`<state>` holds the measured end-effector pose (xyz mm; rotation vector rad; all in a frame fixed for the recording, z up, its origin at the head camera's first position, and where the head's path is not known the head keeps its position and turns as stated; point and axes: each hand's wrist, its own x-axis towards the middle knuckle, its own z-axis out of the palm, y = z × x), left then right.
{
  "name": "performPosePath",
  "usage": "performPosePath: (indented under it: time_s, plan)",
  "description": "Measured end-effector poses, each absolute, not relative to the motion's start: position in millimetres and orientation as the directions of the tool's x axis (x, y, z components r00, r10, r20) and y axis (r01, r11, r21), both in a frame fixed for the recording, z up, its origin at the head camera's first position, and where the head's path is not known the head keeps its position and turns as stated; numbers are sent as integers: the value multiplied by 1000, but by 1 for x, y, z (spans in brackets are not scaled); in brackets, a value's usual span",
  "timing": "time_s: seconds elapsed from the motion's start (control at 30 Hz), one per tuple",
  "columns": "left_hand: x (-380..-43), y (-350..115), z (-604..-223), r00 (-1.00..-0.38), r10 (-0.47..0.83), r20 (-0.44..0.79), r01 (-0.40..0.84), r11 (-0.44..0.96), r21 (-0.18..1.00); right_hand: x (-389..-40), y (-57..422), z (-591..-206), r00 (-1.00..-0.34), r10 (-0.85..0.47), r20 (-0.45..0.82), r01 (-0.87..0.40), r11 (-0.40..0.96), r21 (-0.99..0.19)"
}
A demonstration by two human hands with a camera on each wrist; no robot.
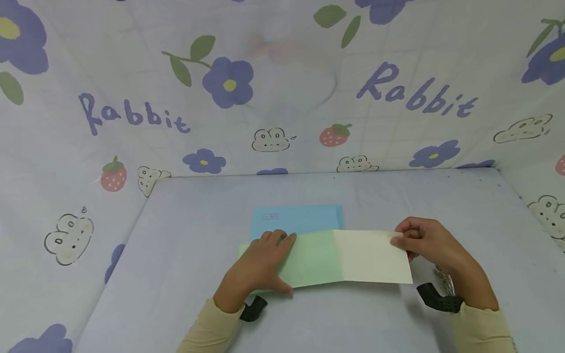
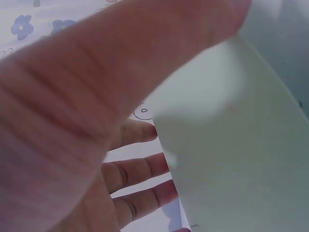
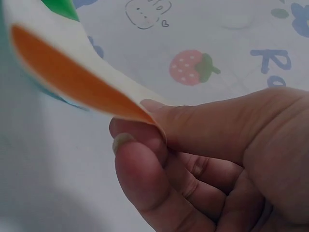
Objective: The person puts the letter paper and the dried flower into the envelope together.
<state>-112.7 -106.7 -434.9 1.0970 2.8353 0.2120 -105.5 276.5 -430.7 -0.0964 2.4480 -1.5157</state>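
A folded card (image 1: 372, 256) of stiff paper is spread across the front of the table, with a pale green panel (image 1: 313, 260) on the left and a cream one on the right. My left hand (image 1: 260, 264) holds the green part, its thumb (image 2: 193, 29) at the lower edge and the fingers (image 2: 140, 171) meeting another edge. At the card's right end, my right hand (image 1: 425, 240) pinches the cream panel's upper corner between thumb and fingers. An orange surface (image 3: 72, 77) of the curved paper shows in the right wrist view.
Behind the card lies a light blue flat rectangle (image 1: 300, 218) with a small line drawing on it, its lower part hidden. A patterned curtain (image 1: 287, 98) with flowers and strawberries hangs beyond the table. Black camera mounts (image 1: 439, 299) sit at both wrists.
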Motion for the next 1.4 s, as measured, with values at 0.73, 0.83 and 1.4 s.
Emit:
performPosePath:
  time_s: [0.73, 0.83, 1.4]
  plan:
    - [-112, -107, -435, -735, 673, -79, 650, 733, 202, -110, 276, -437, -941, -224, -253, 146, 405, -903]
    - [-114, -110, -433, -742, 667, -61, 646, 737, 198, -108, 281, -436, -925, -261, -276, 172, 360, -917]
    - [-113, -109, -431, -724, 689, -35, 672, 715, 190, -110, 261, -444, -876, -393, -279, 143, 341, -929]
